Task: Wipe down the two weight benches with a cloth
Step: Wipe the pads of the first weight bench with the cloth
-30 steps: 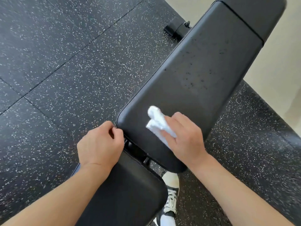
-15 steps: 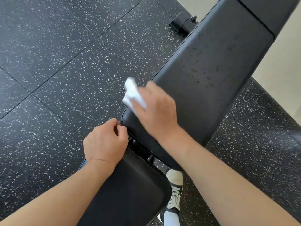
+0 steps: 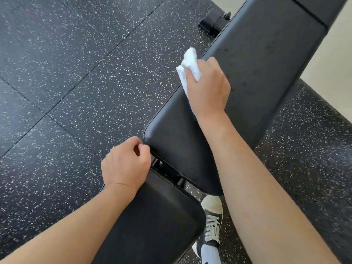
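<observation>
Clearly the job is still early, to judge by the long back pad (image 3: 262, 73) of the bench: dark specks dot its far half toward 1 o'clock, so that stretch looks unwiped, and only one bench is in view — the second cannot be judged. The seat pad (image 3: 152, 225) at 6 o'clock shows no marks I can make out. The right hand (image 3: 207, 88) reaches forward with the arm nearly straight, its fingers curled round the white cloth (image 3: 187, 66) and holding it against the pad's left edge, near the frame's centre toward 12 o'clock. The left hand (image 3: 125, 164) sits at the gap between the two pads — fingers loosely curled, thumb to fingertip, touching the back pad's near corner and holding nothing I can see.
</observation>
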`<state>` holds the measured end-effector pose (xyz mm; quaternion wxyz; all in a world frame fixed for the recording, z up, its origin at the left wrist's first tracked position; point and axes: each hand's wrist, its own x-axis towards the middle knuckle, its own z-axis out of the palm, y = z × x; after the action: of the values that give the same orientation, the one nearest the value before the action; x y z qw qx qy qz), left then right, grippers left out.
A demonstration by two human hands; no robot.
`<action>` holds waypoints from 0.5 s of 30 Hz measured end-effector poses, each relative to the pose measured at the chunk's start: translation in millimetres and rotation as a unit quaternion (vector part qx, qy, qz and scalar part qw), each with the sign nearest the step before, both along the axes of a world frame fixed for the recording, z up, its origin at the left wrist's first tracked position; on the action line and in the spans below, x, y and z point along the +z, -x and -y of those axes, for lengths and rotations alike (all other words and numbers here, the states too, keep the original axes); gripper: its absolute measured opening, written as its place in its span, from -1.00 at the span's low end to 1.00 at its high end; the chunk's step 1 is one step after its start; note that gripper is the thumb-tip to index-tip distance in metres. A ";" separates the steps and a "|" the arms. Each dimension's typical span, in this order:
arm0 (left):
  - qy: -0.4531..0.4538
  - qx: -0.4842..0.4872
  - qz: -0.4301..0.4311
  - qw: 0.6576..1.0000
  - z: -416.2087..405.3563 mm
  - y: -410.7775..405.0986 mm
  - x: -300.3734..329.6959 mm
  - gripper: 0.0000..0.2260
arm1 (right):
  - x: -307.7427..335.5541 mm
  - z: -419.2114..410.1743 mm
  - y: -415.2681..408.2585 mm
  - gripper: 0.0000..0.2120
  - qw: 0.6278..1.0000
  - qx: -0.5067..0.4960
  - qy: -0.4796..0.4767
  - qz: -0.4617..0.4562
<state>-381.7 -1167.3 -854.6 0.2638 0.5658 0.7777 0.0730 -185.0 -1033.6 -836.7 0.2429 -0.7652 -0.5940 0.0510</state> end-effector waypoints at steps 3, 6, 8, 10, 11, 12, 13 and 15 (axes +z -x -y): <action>-0.002 0.010 0.022 1.000 0.3 1.0 1.7 -0.78 | -0.3 61.0 32.2 -0.74 0.996 0.084 -0.009 -0.013; -0.006 0.015 0.039 0.999 0.5 2.9 0.0 -0.76 | -1.7 139.7 33.4 -0.83 0.970 0.243 -0.021 -0.012; -0.011 0.012 0.042 0.999 1.0 5.6 -2.0 -0.73 | -4.6 175.1 6.5 -0.87 0.939 0.340 -0.014 0.045; -0.019 0.006 0.048 0.999 1.9 5.7 -3.4 -0.68 | -5.0 180.0 -31.9 -0.84 0.916 0.391 -0.017 0.086; -0.024 0.003 0.050 0.998 2.3 4.9 -3.5 -0.64 | -6.4 172.5 -50.5 -0.80 0.923 0.374 -0.030 0.087; -0.026 0.003 0.049 0.998 2.6 4.1 -3.1 -0.61 | -8.1 159.2 -68.2 -0.78 0.943 0.321 -0.045 0.078; -0.026 0.003 0.045 0.999 2.8 3.2 -2.2 -0.58 | -8.6 142.0 -83.7 -0.77 0.966 0.245 -0.051 0.066; -0.027 0.006 0.040 0.999 2.9 0.5 -0.3 -0.56 | -4.4 102.6 -102.6 -0.70 0.994 0.096 -0.027 0.041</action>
<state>-382.2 -1170.3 -854.9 0.2794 0.5649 0.7674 0.1182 -82.4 -1136.1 -841.0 0.2328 -0.6992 -0.6755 0.0262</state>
